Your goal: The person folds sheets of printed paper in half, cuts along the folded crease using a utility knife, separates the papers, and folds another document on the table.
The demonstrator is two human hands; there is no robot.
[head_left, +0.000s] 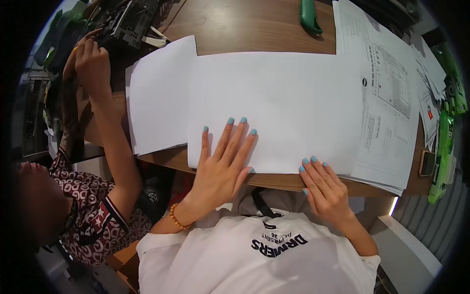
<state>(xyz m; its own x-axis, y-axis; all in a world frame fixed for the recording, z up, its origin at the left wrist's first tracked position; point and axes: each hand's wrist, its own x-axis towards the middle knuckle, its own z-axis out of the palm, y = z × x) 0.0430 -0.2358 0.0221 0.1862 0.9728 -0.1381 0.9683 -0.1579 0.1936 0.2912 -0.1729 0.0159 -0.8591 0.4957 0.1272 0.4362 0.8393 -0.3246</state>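
Note:
A large blank white sheet of paper lies across the front of the desk. My left hand rests flat on its lower left part, fingers spread. At the sheet's lower right edge, my right hand lies with its fingers stretched out on the paper, nothing held. Another blank white sheet lies to the left and meets the large one. On the right, the large sheet adjoins a stack of printed papers with text and a diagram.
A green tool-like object lies at the back of the wooden desk. To the left, a co-worker's hand is near a black metal case. Bright green packages and a small dark device sit at the right.

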